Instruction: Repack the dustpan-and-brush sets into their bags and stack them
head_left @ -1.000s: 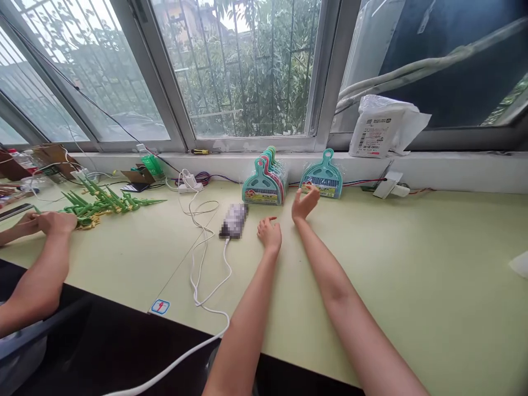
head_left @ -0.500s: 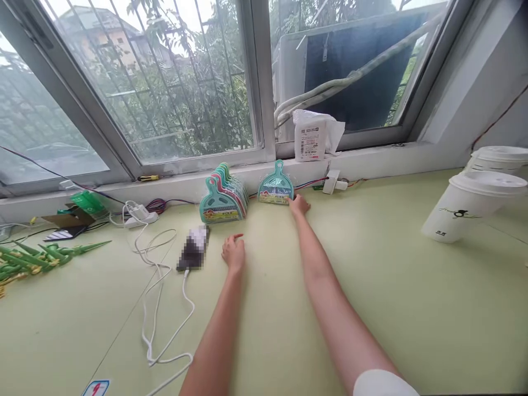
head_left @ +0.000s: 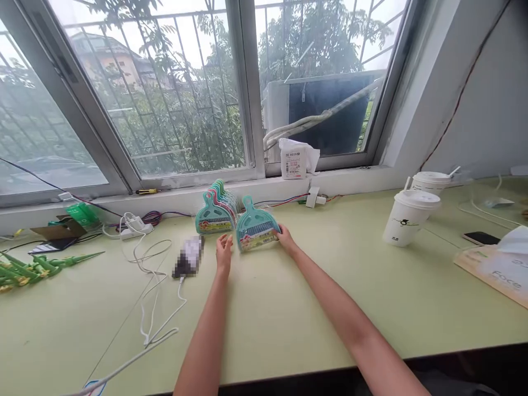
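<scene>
My right hand (head_left: 284, 240) grips the right edge of a teal dustpan and brush set (head_left: 256, 228), wrapped in clear plastic with a printed label. The set is tilted, with its handle upward. My left hand (head_left: 224, 250) is near the set's lower left side, its fingers apart and holding nothing. Just behind, a row of several similar dustpan sets (head_left: 212, 217), teal, green and red, stands upright against the window ledge.
White cables (head_left: 154, 297) and a phone (head_left: 187, 257), blurred out, lie to the left. Two lidded paper cups (head_left: 408, 220) stand on the right, near a dark phone (head_left: 481, 238). A white paper packet (head_left: 293, 159) sits on the sill. Green plastic pieces (head_left: 45, 267) lie far left.
My right hand has brought the single dustpan set away from the ledge, toward me and to the left. My left hand has moved closer to it. The view has shifted to the right.
</scene>
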Demonstrator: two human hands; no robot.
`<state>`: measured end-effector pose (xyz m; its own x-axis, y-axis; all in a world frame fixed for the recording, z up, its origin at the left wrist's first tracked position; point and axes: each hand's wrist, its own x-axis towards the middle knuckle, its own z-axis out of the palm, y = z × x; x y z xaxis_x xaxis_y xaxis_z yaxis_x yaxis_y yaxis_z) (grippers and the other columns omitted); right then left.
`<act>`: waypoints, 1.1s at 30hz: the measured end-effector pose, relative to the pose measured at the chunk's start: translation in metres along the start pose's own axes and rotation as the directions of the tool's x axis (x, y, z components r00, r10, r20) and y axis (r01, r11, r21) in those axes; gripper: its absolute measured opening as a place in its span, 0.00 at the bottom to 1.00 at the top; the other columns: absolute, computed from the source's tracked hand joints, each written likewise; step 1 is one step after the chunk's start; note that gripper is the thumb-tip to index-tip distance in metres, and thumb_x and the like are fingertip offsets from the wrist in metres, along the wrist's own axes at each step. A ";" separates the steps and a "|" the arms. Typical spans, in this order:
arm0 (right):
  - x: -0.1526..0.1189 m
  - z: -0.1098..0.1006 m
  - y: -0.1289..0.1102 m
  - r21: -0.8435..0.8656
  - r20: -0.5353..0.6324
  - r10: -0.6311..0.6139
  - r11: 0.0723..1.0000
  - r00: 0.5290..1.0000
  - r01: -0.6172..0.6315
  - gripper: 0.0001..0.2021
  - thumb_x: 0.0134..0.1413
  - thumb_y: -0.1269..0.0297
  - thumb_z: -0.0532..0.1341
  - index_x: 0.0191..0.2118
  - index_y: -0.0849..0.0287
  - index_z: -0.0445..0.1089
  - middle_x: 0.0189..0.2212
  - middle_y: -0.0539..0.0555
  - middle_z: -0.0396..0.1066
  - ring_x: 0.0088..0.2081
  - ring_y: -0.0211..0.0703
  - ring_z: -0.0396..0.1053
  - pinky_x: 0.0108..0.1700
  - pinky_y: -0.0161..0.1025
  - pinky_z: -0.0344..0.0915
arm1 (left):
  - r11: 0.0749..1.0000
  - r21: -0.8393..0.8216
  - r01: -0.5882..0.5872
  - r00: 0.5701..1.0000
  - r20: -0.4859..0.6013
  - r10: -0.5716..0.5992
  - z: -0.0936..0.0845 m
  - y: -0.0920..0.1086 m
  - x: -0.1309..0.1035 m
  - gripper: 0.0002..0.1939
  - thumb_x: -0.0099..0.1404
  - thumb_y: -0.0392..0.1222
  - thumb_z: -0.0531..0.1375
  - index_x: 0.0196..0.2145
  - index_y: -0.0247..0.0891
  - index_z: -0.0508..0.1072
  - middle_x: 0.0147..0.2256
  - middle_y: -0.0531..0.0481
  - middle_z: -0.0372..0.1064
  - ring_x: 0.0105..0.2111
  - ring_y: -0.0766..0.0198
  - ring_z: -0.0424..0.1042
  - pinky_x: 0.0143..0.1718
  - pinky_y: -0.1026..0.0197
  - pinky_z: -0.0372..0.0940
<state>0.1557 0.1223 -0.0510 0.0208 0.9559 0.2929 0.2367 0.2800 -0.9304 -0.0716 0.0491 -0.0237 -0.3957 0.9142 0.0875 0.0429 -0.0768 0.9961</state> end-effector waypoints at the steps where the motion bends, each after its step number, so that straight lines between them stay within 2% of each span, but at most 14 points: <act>1: -0.018 -0.001 -0.002 0.040 0.084 -0.013 0.999 0.996 0.009 0.13 0.50 0.62 0.56 0.41 0.58 0.67 0.34 0.51 0.72 0.34 0.41 0.68 0.34 0.36 0.66 | 0.997 -0.078 -0.001 0.997 0.073 0.007 -0.001 0.004 -0.002 0.29 0.59 0.54 0.58 0.54 0.37 0.63 0.48 0.41 0.69 0.45 0.56 0.71 0.45 0.56 0.63; 4: -0.069 -0.015 -0.011 0.014 0.195 -0.044 0.999 0.980 0.042 0.15 0.53 0.60 0.55 0.45 0.58 0.66 0.37 0.52 0.71 0.36 0.43 0.68 0.33 0.37 0.67 | 0.970 -0.242 0.001 0.929 0.360 0.089 0.001 0.013 -0.017 0.30 0.55 0.55 0.62 0.51 0.37 0.68 0.45 0.43 0.72 0.44 0.55 0.72 0.44 0.57 0.64; 6: -0.095 -0.029 -0.022 -0.131 0.065 -0.126 0.982 0.990 0.134 0.17 0.54 0.62 0.55 0.50 0.57 0.64 0.44 0.56 0.69 0.42 0.46 0.68 0.40 0.41 0.67 | 0.970 -0.245 0.013 0.888 0.448 0.101 0.008 0.014 -0.031 0.27 0.52 0.53 0.65 0.46 0.35 0.73 0.40 0.44 0.74 0.40 0.56 0.73 0.41 0.59 0.65; 8: -0.110 -0.042 -0.033 -0.339 -0.043 -0.307 0.900 0.951 0.276 0.20 0.56 0.65 0.56 0.55 0.57 0.60 0.52 0.60 0.64 0.51 0.49 0.63 0.49 0.45 0.63 | 0.969 -0.243 0.048 0.896 0.438 0.065 0.017 0.011 -0.042 0.25 0.48 0.51 0.68 0.42 0.34 0.74 0.36 0.45 0.75 0.36 0.58 0.73 0.37 0.60 0.65; 11: -0.121 -0.049 -0.047 -0.526 0.197 -0.481 0.684 0.854 0.506 0.13 0.61 0.64 0.53 0.49 0.57 0.66 0.48 0.60 0.68 0.51 0.48 0.63 0.53 0.46 0.57 | 0.956 -0.272 0.110 0.936 0.352 -0.007 0.026 0.004 -0.050 0.25 0.45 0.47 0.70 0.40 0.35 0.74 0.33 0.48 0.74 0.31 0.61 0.73 0.34 0.61 0.65; 13: -0.124 -0.045 -0.051 -0.536 0.410 -0.456 0.580 0.790 0.613 0.12 0.63 0.62 0.51 0.37 0.58 0.70 0.37 0.58 0.72 0.43 0.46 0.67 0.50 0.44 0.57 | 0.944 -0.303 0.129 0.954 0.297 -0.035 0.026 0.002 -0.049 0.25 0.45 0.46 0.70 0.40 0.36 0.72 0.32 0.49 0.74 0.29 0.63 0.72 0.31 0.62 0.65; 15: -0.125 -0.037 -0.051 -0.533 0.511 -0.410 0.539 0.756 0.652 0.16 0.64 0.60 0.50 0.30 0.59 0.70 0.32 0.57 0.72 0.38 0.44 0.67 0.47 0.42 0.57 | 0.927 -0.353 0.127 0.970 0.240 -0.042 0.024 0.002 -0.045 0.23 0.46 0.44 0.69 0.41 0.37 0.71 0.32 0.50 0.74 0.27 0.65 0.72 0.29 0.64 0.65; 17: -0.124 -0.031 -0.048 -0.531 0.488 -0.374 0.590 0.789 0.608 0.17 0.64 0.60 0.50 0.28 0.60 0.69 0.31 0.57 0.72 0.37 0.43 0.68 0.44 0.41 0.58 | 0.898 -0.425 0.113 0.982 0.188 -0.034 0.020 0.003 -0.041 0.22 0.47 0.42 0.68 0.40 0.37 0.70 0.31 0.51 0.73 0.26 0.67 0.71 0.28 0.65 0.66; 19: -0.120 -0.029 -0.044 -0.460 0.389 -0.314 0.748 0.866 0.478 0.18 0.65 0.59 0.49 0.28 0.59 0.69 0.31 0.56 0.72 0.35 0.41 0.68 0.41 0.39 0.60 | 0.862 -0.498 0.094 0.987 0.161 -0.015 0.018 0.005 -0.039 0.20 0.48 0.41 0.67 0.39 0.37 0.70 0.32 0.52 0.73 0.27 0.68 0.71 0.29 0.66 0.67; 21: -0.114 -0.030 -0.039 -0.280 0.282 -0.187 0.922 0.941 0.267 0.18 0.63 0.56 0.50 0.29 0.59 0.69 0.30 0.54 0.72 0.32 0.39 0.69 0.37 0.36 0.62 | 0.841 -0.532 0.095 0.983 0.182 0.004 0.016 0.008 -0.039 0.17 0.49 0.41 0.67 0.38 0.37 0.70 0.33 0.52 0.73 0.28 0.68 0.71 0.29 0.67 0.67; 23: -0.107 -0.034 -0.035 -0.048 0.209 -0.026 0.998 0.978 0.037 0.15 0.60 0.53 0.54 0.31 0.59 0.69 0.30 0.53 0.73 0.29 0.38 0.69 0.34 0.35 0.64 | 0.841 -0.526 0.126 0.969 0.247 0.009 0.015 0.011 -0.040 0.15 0.51 0.42 0.66 0.36 0.38 0.70 0.34 0.51 0.73 0.30 0.67 0.72 0.30 0.66 0.68; 26: -0.098 -0.039 -0.029 0.232 0.116 0.171 0.953 0.978 -0.194 0.10 0.51 0.59 0.63 0.37 0.58 0.65 0.31 0.52 0.74 0.30 0.37 0.71 0.35 0.35 0.68 | 0.868 -0.444 0.223 0.919 0.392 -0.036 0.013 0.014 -0.042 0.16 0.52 0.47 0.65 0.37 0.38 0.71 0.34 0.50 0.74 0.30 0.64 0.73 0.32 0.62 0.70; 29: -0.093 -0.045 -0.028 0.371 0.055 0.276 0.887 0.960 -0.276 0.19 0.42 0.68 0.69 0.38 0.56 0.59 0.32 0.50 0.74 0.34 0.38 0.73 0.39 0.39 0.72 | 0.928 -0.270 0.256 0.857 0.508 -0.088 0.013 0.015 -0.042 0.21 0.49 0.48 0.67 0.40 0.37 0.72 0.35 0.47 0.75 0.32 0.61 0.74 0.36 0.57 0.71; 33: -0.092 -0.051 -0.036 0.436 0.109 0.274 0.851 0.956 -0.293 0.22 0.40 0.72 0.70 0.39 0.55 0.59 0.30 0.49 0.74 0.34 0.41 0.74 0.38 0.43 0.74 | 0.966 -0.168 0.196 0.886 0.453 -0.101 0.013 0.008 -0.040 0.25 0.45 0.45 0.70 0.41 0.34 0.75 0.37 0.43 0.75 0.34 0.59 0.75 0.40 0.55 0.71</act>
<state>0.1946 0.0196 -0.0333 -0.0209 0.9998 0.0015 -0.2287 -0.0033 -0.9735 -0.0435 0.0176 -0.0194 0.0602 0.9978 -0.0273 -0.1902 0.0384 0.9810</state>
